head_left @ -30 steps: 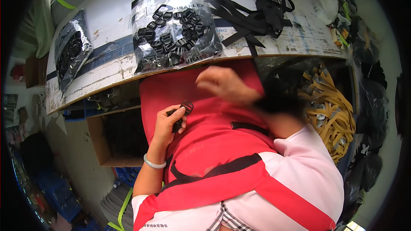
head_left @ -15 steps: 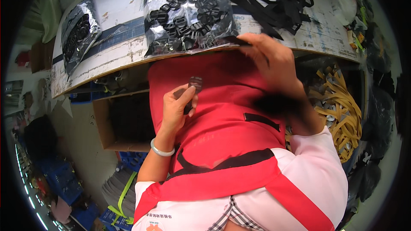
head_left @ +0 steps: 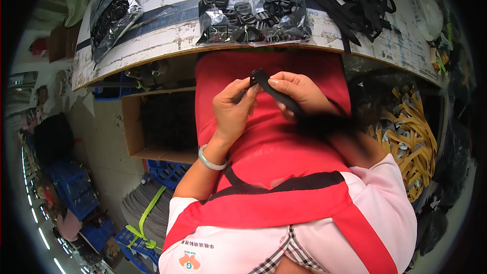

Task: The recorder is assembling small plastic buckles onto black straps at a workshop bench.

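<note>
Over my red apron (head_left: 274, 137), both hands meet in front of the table edge. My left hand (head_left: 233, 109) is closed, pinching a small black plastic buckle (head_left: 256, 76) between thumb and fingers. A black webbing strap (head_left: 284, 100) runs from the buckle back under my right hand (head_left: 304, 93), whose thumb and fingers are closed on it. The strap's end is at the buckle; whether it passes through the slots I cannot tell. Beyond my hands, a clear plastic bag of black buckles (head_left: 248, 7) lies at the table's front edge.
More black straps (head_left: 350, 7) lie on the worn white table (head_left: 167, 33), with a second bag (head_left: 114, 15) at left. Below stand a cardboard box (head_left: 133, 122) and yellow straps (head_left: 411, 144). A grey bundle (head_left: 147, 210) and blue crates (head_left: 76, 193) sit lower left.
My right hand has come from the table edge to my left hand and now holds a black strap at the buckle. My left hand has risen slightly with the buckle. The view has shifted.
</note>
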Action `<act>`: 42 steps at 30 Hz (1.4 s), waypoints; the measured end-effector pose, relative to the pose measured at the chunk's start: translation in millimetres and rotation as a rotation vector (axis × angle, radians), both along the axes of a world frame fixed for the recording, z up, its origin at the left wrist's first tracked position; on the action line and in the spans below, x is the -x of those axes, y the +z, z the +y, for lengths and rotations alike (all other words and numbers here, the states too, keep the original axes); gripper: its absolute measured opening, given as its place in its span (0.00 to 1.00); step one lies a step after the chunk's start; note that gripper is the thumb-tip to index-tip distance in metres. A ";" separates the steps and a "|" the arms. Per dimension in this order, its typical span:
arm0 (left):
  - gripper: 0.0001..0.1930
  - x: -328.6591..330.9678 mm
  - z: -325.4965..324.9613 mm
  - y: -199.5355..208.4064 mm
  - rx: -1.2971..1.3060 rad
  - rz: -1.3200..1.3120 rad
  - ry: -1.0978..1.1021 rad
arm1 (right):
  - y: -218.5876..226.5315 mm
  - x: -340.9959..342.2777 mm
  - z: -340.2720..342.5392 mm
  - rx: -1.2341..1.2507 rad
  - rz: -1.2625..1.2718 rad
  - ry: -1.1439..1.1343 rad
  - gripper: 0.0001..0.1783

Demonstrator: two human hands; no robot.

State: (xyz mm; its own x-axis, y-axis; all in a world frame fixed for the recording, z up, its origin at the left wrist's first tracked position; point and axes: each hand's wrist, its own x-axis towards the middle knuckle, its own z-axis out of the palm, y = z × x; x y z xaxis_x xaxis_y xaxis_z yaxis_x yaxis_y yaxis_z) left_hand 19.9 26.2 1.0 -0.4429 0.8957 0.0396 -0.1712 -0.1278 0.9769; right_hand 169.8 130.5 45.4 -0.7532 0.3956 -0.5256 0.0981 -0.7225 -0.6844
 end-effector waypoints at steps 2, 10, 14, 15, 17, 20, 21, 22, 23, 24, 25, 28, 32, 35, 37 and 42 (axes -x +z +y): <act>0.09 1.0 0.9 -4.1 -0.027 0.078 0.013 | 1.3 1.4 -1.2 0.129 0.091 -0.028 0.10; 0.09 2.4 -0.8 -3.6 0.009 -0.045 0.021 | -3.1 7.1 -8.7 0.085 0.105 -0.056 0.10; 0.10 3.4 -0.2 -6.3 -0.007 0.048 0.045 | -3.3 8.6 -10.5 0.061 0.134 -0.101 0.10; 0.10 4.2 -0.1 -7.7 -0.031 0.130 0.064 | -3.9 9.3 -11.2 0.062 0.135 -0.102 0.10; 0.10 4.8 0.8 -9.5 -0.033 0.178 0.082 | -6.1 10.3 -12.6 0.062 0.129 -0.133 0.10; 0.10 6.3 1.9 -12.7 -0.047 0.261 0.123 | -4.3 11.4 -13.1 0.076 0.122 -0.156 0.11; 0.10 6.5 1.7 -13.2 -0.059 0.297 0.147 | -5.7 11.3 -12.8 0.077 0.122 -0.160 0.11; 0.10 6.2 1.5 -13.0 -0.059 0.297 0.143 | -8.7 11.0 -12.0 0.125 0.154 -0.164 0.11; 0.10 5.8 1.3 -12.6 -0.050 0.282 0.137 | -11.6 10.7 -11.3 0.173 0.187 -0.168 0.12; 0.10 5.3 1.2 -12.5 -0.042 0.266 0.130 | -13.9 10.2 -11.1 0.173 0.187 -0.172 0.12; 0.10 5.0 1.0 -13.2 -0.041 0.266 0.130 | -16.0 10.7 -11.1 0.154 0.179 -0.170 0.12; 0.11 6.6 1.2 -20.0 -0.055 0.375 0.089 | -23.4 16.9 -11.1 0.060 0.135 -0.204 0.12; 0.11 11.0 -4.5 -20.0 -0.016 0.328 -0.012 | -27.5 11.9 5.9 0.086 0.124 -0.032 0.12; 0.11 14.4 -5.9 -2.4 0.240 -0.229 -0.077 | -28.5 15.6 1.6 -0.173 0.081 -0.109 0.12; 0.12 19.7 -4.2 3.1 0.386 -0.573 -0.099 | -28.9 13.8 -3.1 -0.286 0.055 -0.077 0.09; 0.12 14.4 -0.7 10.9 0.285 -0.504 -0.066 | -6.9 12.3 -14.8 -1.290 0.178 -0.192 0.06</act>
State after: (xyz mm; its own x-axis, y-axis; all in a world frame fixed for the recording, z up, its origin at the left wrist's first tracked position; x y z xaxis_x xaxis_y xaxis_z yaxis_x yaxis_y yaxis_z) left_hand 5.5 25.5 12.0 -0.2871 0.8665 -0.4084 -0.6224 0.1554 0.7671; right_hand 157.5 115.7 38.4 -0.6487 0.6424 0.4079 -0.0947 0.4637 -0.8809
